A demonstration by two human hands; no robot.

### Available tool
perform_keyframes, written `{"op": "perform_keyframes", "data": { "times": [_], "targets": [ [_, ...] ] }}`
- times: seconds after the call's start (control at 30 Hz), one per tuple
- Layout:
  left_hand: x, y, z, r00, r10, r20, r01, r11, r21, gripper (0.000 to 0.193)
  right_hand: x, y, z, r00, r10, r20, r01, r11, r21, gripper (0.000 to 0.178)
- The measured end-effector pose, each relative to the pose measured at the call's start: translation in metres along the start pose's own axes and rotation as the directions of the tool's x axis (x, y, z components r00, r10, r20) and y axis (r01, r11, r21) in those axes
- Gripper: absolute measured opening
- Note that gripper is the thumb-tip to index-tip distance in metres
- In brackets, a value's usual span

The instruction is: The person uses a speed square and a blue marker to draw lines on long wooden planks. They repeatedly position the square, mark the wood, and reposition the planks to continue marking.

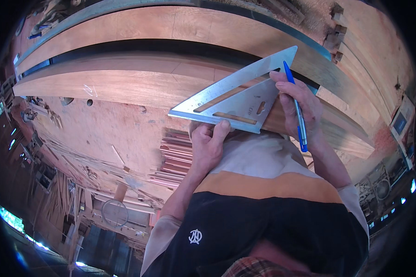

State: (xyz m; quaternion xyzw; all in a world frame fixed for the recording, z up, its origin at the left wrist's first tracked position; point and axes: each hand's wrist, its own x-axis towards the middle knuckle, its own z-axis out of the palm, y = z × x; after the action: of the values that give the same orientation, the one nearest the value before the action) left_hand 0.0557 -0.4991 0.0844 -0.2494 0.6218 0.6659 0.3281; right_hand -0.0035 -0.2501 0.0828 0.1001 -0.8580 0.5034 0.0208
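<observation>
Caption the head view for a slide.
Left hand on a metal set square laid across a wooden beam; right hand holding a blue pen.

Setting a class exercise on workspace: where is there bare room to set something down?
On the near board, left of the metal square; and on the floor between that board and the thin sticks. Crowded: around the square, left hand and right hand.

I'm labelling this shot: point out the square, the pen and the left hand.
Square (238,104): head view, metal between its slots.
Pen (298,113): head view, its barrel.
Left hand (208,145): head view, back of the hand.
</observation>
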Motion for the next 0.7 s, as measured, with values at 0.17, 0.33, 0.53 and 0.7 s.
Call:
{"op": "perform_keyframes", "data": {
  "times": [0.17, 0.33, 0.53, 0.7],
  "targets": [
    [-0.002, 0.001, -0.001, 0.999, -0.003, -0.033, 0.002, 1.000, -0.026, 0.044, 0.005, -0.002, -0.002, 0.999, -0.014, 0.034, 0.014, 1.000, 0.002, 0.022],
    [-0.003, 0.004, -0.002, 1.000, -0.021, -0.023, 0.018, 0.996, -0.092, 0.035, 0.006, -0.001, -0.002, 0.999, -0.027, 0.041, 0.027, 1.000, 0.002, 0.022],
    [-0.001, 0.008, 0.000, 1.000, 0.018, -0.008, -0.019, 0.995, -0.098, 0.030, 0.006, -0.002, -0.007, 0.999, -0.025, 0.047, 0.026, 0.999, -0.026, 0.023],
    [-0.002, 0.012, -0.002, 1.000, -0.005, -0.005, 0.005, 0.999, -0.047, 0.030, 0.003, 0.002, -0.004, 0.998, 0.010, 0.061, -0.007, 0.999, -0.053, 0.023]
  ]
}}
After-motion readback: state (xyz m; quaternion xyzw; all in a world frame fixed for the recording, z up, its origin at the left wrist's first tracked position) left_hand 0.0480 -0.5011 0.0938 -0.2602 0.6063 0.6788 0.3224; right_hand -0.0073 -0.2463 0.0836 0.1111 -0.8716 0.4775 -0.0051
